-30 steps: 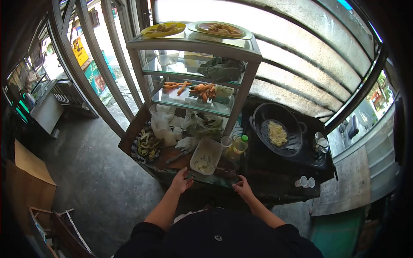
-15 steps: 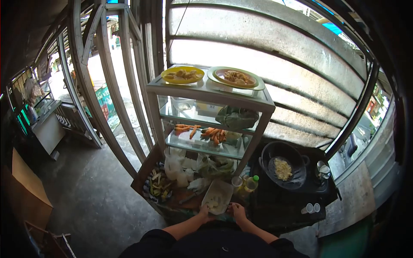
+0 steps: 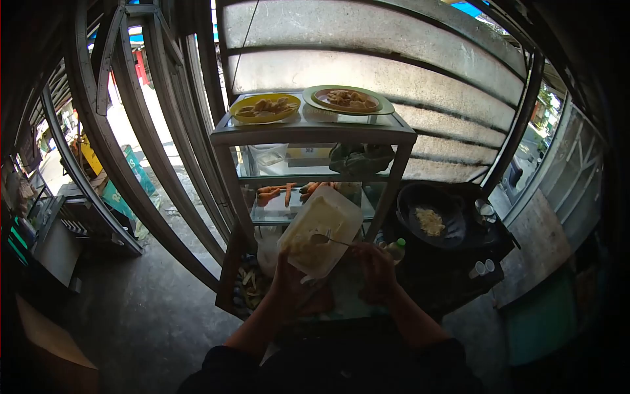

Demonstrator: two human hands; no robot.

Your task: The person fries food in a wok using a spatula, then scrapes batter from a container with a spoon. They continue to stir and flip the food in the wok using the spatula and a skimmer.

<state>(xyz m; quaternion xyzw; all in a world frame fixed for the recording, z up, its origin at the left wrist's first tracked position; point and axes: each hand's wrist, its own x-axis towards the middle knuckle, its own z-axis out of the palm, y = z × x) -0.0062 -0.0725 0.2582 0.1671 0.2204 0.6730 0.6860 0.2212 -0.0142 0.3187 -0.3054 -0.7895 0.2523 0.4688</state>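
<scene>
My left hand [image 3: 285,274] grips the lower left side of a white plastic container [image 3: 341,213], raised and tilted in front of the glass shelves. Pale batter-like food coats its inside. In my right hand [image 3: 377,266] is a spoon [image 3: 320,239], its bowl inside the container and its handle running right to my fingers. To the right, a dark wok [image 3: 408,197] holds a pale yellow, lumpy piece of food [image 3: 430,222]. Behind my right hand stands a bottle with a green cap [image 3: 400,243].
The glass cabinet [image 3: 315,136] carries a yellow plate [image 3: 239,113] and a green-rimmed plate [image 3: 387,107] of food on top, with orange items [image 3: 269,195] on a shelf. Two small cups [image 3: 484,268] lie at the right. Peelings [image 3: 251,281] lie at the lower left.
Both hands have risen, lifting the container from low over the table to in front of the shelves and tilting it. The spoon now shows inside it. The camera view has shifted.
</scene>
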